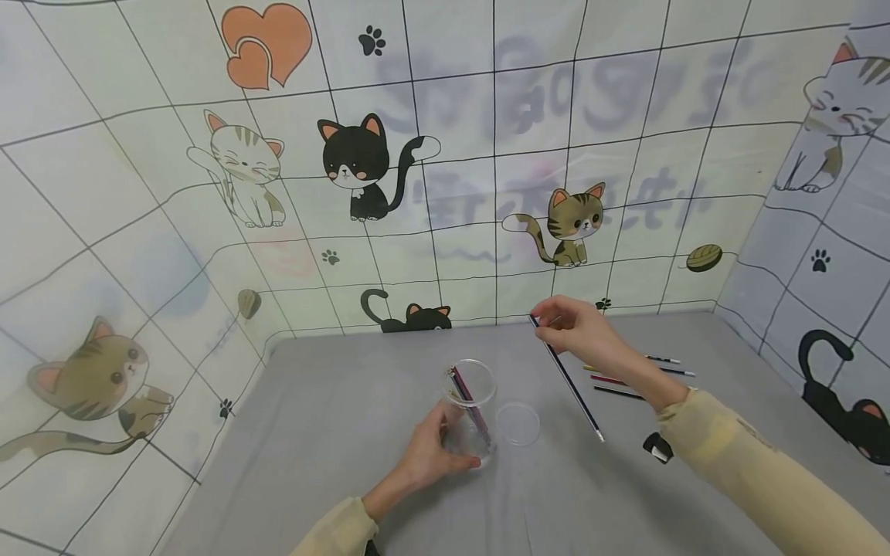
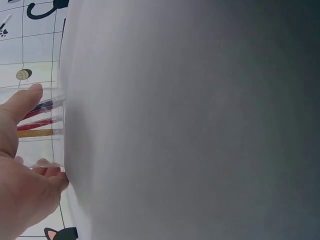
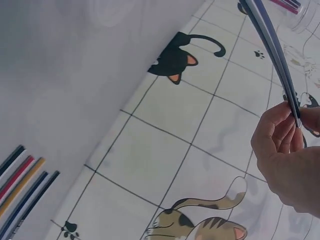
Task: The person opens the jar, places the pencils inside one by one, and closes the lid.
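Observation:
My left hand (image 1: pixel 433 449) grips a clear plastic cup (image 1: pixel 480 455) low on its side, thumb at the front. The cup stands on the grey table, and several pencils (image 1: pixel 471 401) lean inside it, dark, red and yellow ones in the left wrist view. Above the table to the right, my right hand (image 1: pixel 580 330) pinches a dark pencil (image 1: pixel 570 384) by its upper end between thumb and fingers. That pencil slants down toward the front right, its pale tip lowest. In the right wrist view the same pencil (image 3: pixel 274 50) stretches away from the fingertips.
A clear round lid (image 1: pixel 518 425) lies just right of the cup. Several loose pencils (image 1: pixel 619 394) lie behind and under my right forearm. Nearer, a small black-and-white object (image 1: pixel 657 448) rests by the sleeve. A cat-printed cloth (image 1: pixel 459 255) walls the grey table (image 1: pixel 313 432) at the back and sides.

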Demonstrator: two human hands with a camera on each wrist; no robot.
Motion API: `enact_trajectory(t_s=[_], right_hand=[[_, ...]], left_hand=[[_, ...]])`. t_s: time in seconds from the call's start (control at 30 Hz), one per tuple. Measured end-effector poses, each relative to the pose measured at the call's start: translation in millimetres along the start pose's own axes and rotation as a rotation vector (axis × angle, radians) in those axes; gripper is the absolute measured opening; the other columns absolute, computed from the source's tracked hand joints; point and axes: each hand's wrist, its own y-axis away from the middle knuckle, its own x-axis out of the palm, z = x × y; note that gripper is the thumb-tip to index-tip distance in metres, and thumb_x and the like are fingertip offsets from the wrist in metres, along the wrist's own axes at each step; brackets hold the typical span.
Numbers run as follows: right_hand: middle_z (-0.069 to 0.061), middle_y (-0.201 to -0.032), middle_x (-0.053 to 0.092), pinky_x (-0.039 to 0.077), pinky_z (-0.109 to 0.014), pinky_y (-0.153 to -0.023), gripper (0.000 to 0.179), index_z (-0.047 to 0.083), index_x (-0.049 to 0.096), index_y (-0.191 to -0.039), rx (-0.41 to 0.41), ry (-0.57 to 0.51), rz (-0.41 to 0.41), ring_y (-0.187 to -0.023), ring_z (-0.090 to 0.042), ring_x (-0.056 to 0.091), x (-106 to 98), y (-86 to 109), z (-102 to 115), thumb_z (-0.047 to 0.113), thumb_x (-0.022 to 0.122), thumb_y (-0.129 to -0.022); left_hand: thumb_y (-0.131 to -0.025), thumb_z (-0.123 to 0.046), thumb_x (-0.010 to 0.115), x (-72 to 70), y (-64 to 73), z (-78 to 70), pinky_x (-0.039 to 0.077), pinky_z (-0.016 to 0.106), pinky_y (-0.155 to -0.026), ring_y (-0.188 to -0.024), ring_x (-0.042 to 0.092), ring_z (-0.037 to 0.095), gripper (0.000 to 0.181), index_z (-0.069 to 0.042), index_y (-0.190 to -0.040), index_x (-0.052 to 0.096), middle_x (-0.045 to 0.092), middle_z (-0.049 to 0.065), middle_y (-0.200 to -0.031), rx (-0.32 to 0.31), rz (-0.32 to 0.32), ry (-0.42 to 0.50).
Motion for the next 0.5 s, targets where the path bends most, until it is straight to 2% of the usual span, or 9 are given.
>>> enact_trajectory(t_s=[0.27, 0.5], right_hand=[[-0.013, -0.104, 0.06, 0.057, -0.035, -0.075, 0.03, 0.0, 0.058, -0.123, -0.051, -0.053, 0.009, -0.095, -0.027, 0.062, 8, -11.1, 27, 0.011, 0.066, -0.096], [-0.014, -0.103, 0.059, 0.057, -0.036, -0.074, 0.027, -0.001, 0.058, -0.121, -0.079, -0.14, 0.001, -0.095, -0.028, 0.061, 14, -23.2, 48, 0.005, 0.065, -0.096]], left_hand=[[-0.066, -0.012, 0.094, 0.0, -0.7, -0.2, 0.041, 0.049, -0.106, -0.128, 0.051, 0.033, 0.079, -0.013, -0.13, 0.048, 0.055, 0.009, -0.134, 0.014, -0.002, 0.001], [-0.067, -0.013, 0.094, 0.5, -1.6, 0.2, 0.046, 0.052, -0.101, -0.121, 0.056, 0.035, 0.076, -0.013, -0.127, 0.047, 0.059, 0.011, -0.127, 0.037, -0.005, -0.044]])
